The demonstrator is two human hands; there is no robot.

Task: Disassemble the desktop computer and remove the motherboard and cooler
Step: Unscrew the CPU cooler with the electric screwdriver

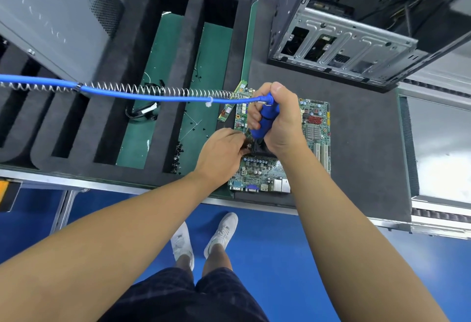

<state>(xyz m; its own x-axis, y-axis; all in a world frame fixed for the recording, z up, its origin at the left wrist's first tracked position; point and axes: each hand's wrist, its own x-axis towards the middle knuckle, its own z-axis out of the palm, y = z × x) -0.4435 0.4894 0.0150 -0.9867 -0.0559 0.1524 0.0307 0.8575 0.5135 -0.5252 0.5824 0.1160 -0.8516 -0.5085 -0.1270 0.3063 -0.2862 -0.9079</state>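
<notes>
A smooth grey metal panel stands at the far left. Beside it lies a black foam tray with long slots, 2 of them lined in green. A blue hose wrapped in a bare wire coil crosses above the tray from the left edge. Small black screws lie heaped at the near end of 1 green slot.

The left hand reaches in from the left, its fingers curled inward with the tips against the left edge of the black cooler. Whether they grip anything cannot be told. A narrow green memory strip lies slanted by the board's far left corner.

The motherboard is a green rectangle dense with components, lying flat on a dark grey foam mat on the worktop. Its long axis runs away from the person, and its edge of ports faces the worktop's near edge. The cooler sits on the board.

The right hand wraps all its fingers tightly round a blue screwdriver, thumb on top. The tool stands nearly upright, tip down at the cooler, with the hose joining at its top.

At the far right, an opened steel computer case rests behind the mat.
</notes>
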